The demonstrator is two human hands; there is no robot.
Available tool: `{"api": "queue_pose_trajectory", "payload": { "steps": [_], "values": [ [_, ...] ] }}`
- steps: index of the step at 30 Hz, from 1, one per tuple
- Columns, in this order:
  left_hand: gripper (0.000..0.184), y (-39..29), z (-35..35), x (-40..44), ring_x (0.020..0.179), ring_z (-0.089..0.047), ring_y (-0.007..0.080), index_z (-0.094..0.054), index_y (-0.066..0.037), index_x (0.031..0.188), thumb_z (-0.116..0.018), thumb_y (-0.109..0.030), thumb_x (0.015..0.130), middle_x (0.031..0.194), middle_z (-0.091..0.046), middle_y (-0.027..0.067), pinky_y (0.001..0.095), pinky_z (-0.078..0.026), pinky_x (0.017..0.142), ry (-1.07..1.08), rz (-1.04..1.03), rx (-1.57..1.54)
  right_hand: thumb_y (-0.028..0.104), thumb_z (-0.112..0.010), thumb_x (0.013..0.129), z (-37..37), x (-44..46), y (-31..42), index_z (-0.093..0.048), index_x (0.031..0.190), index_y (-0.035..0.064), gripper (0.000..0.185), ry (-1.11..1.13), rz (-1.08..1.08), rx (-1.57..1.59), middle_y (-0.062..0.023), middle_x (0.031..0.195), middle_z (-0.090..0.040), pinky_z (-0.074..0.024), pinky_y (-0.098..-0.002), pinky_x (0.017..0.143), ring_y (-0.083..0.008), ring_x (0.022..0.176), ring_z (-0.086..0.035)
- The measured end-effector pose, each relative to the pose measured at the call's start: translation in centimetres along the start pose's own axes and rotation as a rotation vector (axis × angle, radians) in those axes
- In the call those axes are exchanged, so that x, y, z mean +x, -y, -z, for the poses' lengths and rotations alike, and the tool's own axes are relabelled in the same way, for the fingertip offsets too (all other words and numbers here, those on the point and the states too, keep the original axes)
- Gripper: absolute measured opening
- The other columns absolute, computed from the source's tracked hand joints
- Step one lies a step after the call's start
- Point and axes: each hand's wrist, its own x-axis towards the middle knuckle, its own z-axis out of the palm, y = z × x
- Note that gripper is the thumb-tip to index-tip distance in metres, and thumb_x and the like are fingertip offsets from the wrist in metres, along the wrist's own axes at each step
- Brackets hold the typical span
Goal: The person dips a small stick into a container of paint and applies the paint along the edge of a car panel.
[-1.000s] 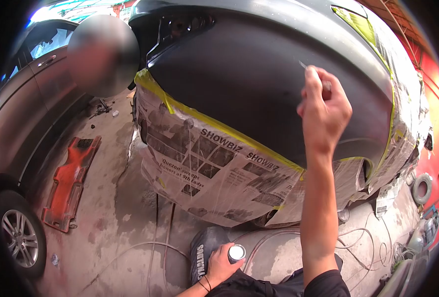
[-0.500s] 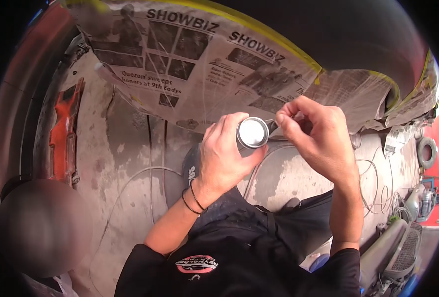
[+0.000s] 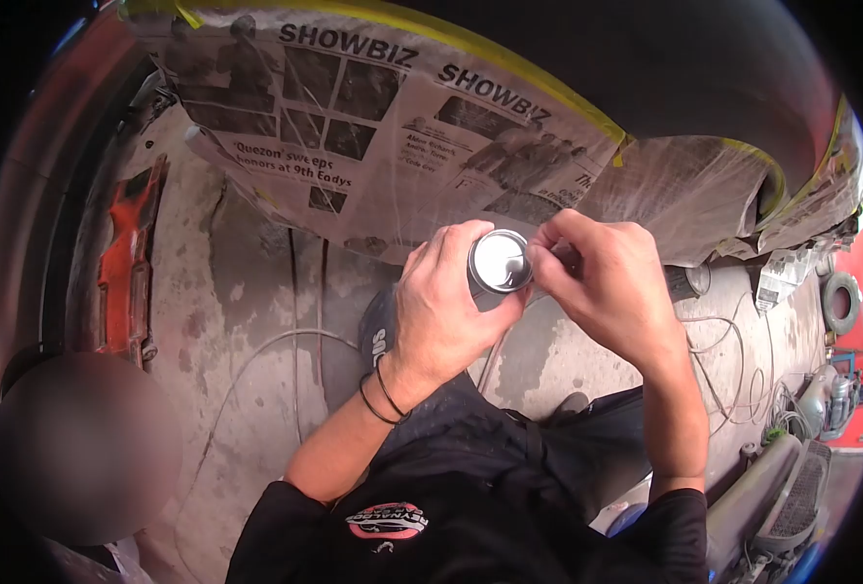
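Note:
Wrapped round a small dark can is my left hand, with the thumb along the near side and the can's round top facing up. Within the rim the top looks white and shiny, with a dark streak across it; liquid or lid, I cannot tell which. My right hand is at the can's right rim, thumb and forefinger pinched together. What the pinch holds is hidden by the fingers. Beyond both hands rises a newspaper masking sheet, edged with yellow tape along a dark car body panel.
Cables run over the worn concrete floor. An orange metal piece lies at left. To the right are another can, a tyre and assorted equipment. A blurred round shape fills the lower left.
My right hand has moved slightly left and down, closer to the can's rim. A dark streak now shows on the white top. My left hand keeps hold of the can.

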Motion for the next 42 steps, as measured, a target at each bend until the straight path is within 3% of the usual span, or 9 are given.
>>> {"api": "queue_pose_trajectory", "payload": {
  "steps": [5,9,11,13,17,24,31,42],
  "values": [
    [0.07,0.9,-0.1,-0.8,0.119,-0.077,0.0422,-0.068,-0.008,0.138,-0.103,-0.024,0.08,0.127,-0.079,0.0176,0.0501,-0.06,0.104,0.016,0.038,0.046,0.017,-0.082,0.101,2.5,-0.2,1.1,-0.077,0.099,0.0049,0.014,-0.138,-0.031,0.178,-0.0139,0.076,-0.076,-0.0586,-0.0415,0.062,-0.031,0.066,-0.078],
    [0.072,2.6,-0.7,-2.0,0.117,-0.076,0.0422,-0.067,-0.008,0.139,-0.103,-0.03,0.081,0.127,-0.078,0.0178,0.0501,-0.06,0.103,0.006,0.033,0.049,0.018,-0.084,0.101,2.4,0.5,0.4,-0.077,0.099,0.0044,0.015,-0.181,0.032,0.163,-0.0129,0.074,-0.075,-0.0598,-0.0365,0.064,-0.0251,0.063,-0.076],
    [0.071,3.9,-1.6,-3.7,0.116,-0.077,0.042,-0.065,-0.007,0.139,-0.102,-0.031,0.083,0.126,-0.078,0.0189,0.0501,-0.06,0.101,0.005,0.049,0.062,0.013,-0.082,0.105,4.4,2.1,1.7,-0.078,0.105,0.0011,0.013,-0.293,0.005,0.281,-0.0024,0.074,-0.074,-0.0569,-0.0288,0.064,-0.0088,0.065,-0.07],
    [0.071,5.7,-2.7,-6.0,0.116,-0.077,0.0419,-0.065,-0.006,0.139,-0.101,-0.032,0.084,0.126,-0.077,0.0199,0.0499,-0.061,0.101,0.02,0.084,0.024,0.012,-0.078,0.11,5.7,4.7,2.3,-0.077,0.107,-0.0012,0.014,-0.479,0.057,0.534,0.0015,0.077,-0.073,-0.0543,-0.0247,0.063,-0.005,0.066,-0.067],
    [0.073,8.6,-4.7,-11.1,0.114,-0.078,0.0432,-0.065,-0.005,0.14,-0.1,-0.037,0.086,0.125,-0.078,0.0211,0.0515,-0.061,0.101,0.076,0.117,0.029,0.018,-0.075,0.114,9.2,10.9,5.0,-0.077,0.109,-0.0005,0.019,-0.774,0.167,0.61,0.0006,0.076,-0.07,-0.0509,-0.0232,0.06,-0.0048,0.064,-0.065],
    [0.072,10.9,-5.9,-15.0,0.116,-0.076,0.0433,-0.066,-0.005,0.14,-0.1,-0.037,0.085,0.125,-0.078,0.0191,0.0531,-0.058,0.103,0.14,0.12,0.052,0.025,-0.077,0.112,10.2,19.7,9.0,-0.08,0.109,-0.0013,0.026,-1.021,0.25,0.632,-0.0023,0.077,-0.075,-0.059,-0.0263,0.059,-0.0103,0.062,-0.073],
    [0.07,10.7,-5.5,-14.9,0.117,-0.075,0.0422,-0.067,-0.006,0.14,-0.098,-0.037,0.086,0.126,-0.078,0.0171,0.0533,-0.055,0.107,0.175,0.097,0.045,0.023,-0.078,0.109,10.1,23.5,10.3,-0.081,0.106,-0.0006,0.024,-1.151,0.243,0.451,-0.0014,0.074,-0.077,-0.0625,-0.0292,0.063,-0.0106,0.06,-0.074],
    [0.07,11.1,-4.8,-14.6,0.118,-0.075,0.0404,-0.067,-0.007,0.14,-0.098,-0.037,0.086,0.128,-0.078,0.0156,0.0524,-0.054,0.108,0.181,0.131,-0.001,0.025,-0.078,0.109,9.7,23.7,10.2,-0.084,0.107,0.001,0.025,-1.171,0.228,0.307,-0.0031,0.078,-0.081,-0.065,-0.0293,0.068,-0.0116,0.063,-0.078]
  ]
}}
